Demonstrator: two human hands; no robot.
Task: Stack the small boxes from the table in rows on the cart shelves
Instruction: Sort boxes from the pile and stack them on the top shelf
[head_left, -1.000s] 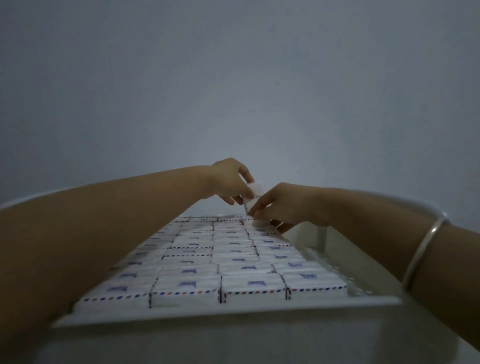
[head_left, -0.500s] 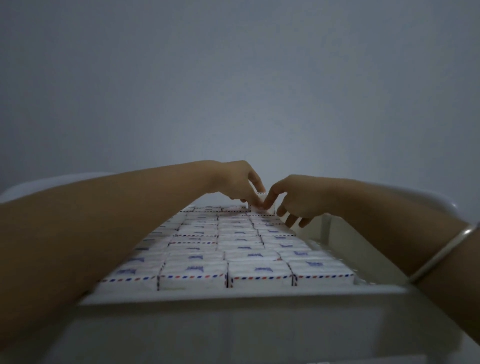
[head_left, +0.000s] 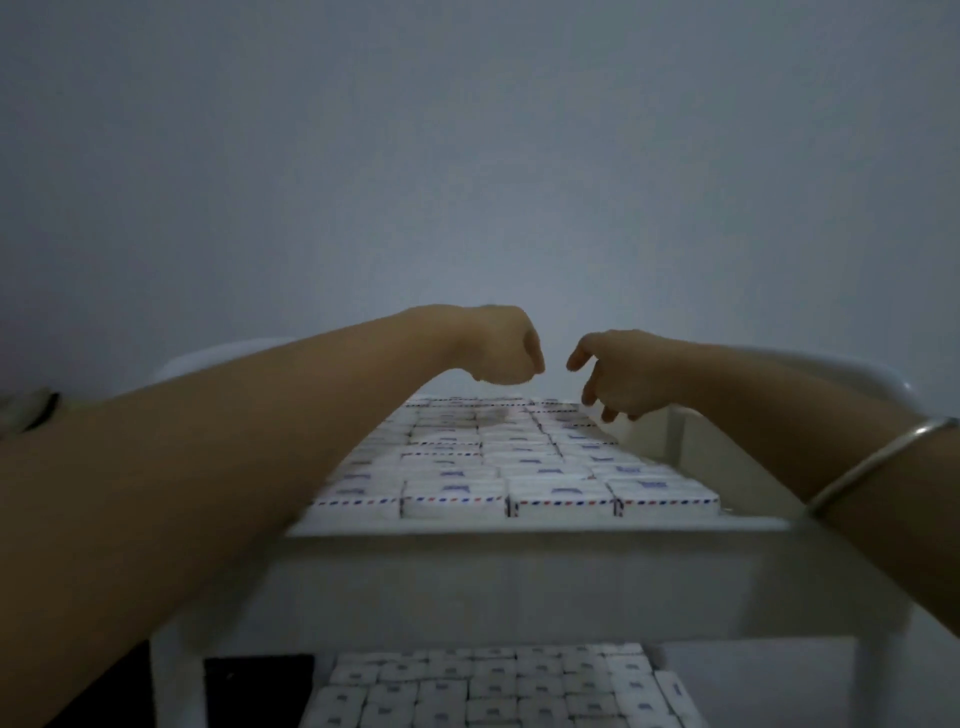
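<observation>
Head view: a bare grey-blue wall (head_left: 467, 156) fills everything above and behind my arms, in dim light. Below it stands the white plastic cart (head_left: 519, 571), and I look along its top shelf (head_left: 519, 527) from the near rim.

The small white cardboard boxes (head_left: 558, 499), each edged with red and blue dashes and stamped with a blue mark, lie flat on that shelf. They sit in tight rows, side touching side, from the near rim to the far end. A strip of bare shelf shows along the right side of the rows. More of the same boxes cover the lower shelf (head_left: 493, 691), also packed in rows, with a black block (head_left: 260, 680) just left of them.

Both my arms reach out over the top shelf. My left hand (head_left: 501, 345) hovers above the far rows with its fingers curled into a fist; I see no box in it. My right hand (head_left: 621, 371) hangs just beside it, the two apart. Its fingers (head_left: 589, 395) droop loosely bent towards the far right boxes, gripping nothing; whether the tips touch a box I cannot tell. A thin silver metal bangle (head_left: 878, 462) circles my right forearm.
</observation>
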